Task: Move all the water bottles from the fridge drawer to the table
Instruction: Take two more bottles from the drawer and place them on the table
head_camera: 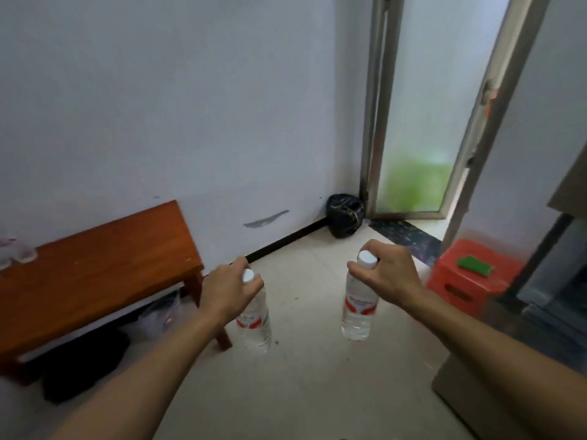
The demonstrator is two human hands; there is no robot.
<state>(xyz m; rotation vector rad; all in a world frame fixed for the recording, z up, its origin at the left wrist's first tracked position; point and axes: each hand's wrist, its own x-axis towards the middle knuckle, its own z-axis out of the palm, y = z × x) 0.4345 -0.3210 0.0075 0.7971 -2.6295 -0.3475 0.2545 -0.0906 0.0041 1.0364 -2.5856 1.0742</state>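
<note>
1. Two water bottles hang upright over the floor (317, 392), each held at the neck just under its white cap.
2. The left bottle (254, 325) hangs from the left hand (227, 292), whose fingers curl round its neck.
3. The right bottle (359, 309) hangs from the right hand (392, 276), gripped the same way.
4. The wooden tabletop (95, 274) lies left of the left hand.
5. A red stool (470, 277) stands to the right.

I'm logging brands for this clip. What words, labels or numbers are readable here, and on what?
The left bottle, held at the cap end by the left hand: red and white label, print too blurred to read.
The right bottle, held at the cap end by the right hand: the same kind of label, also too blurred to read.
No other text shows in this view.
</note>
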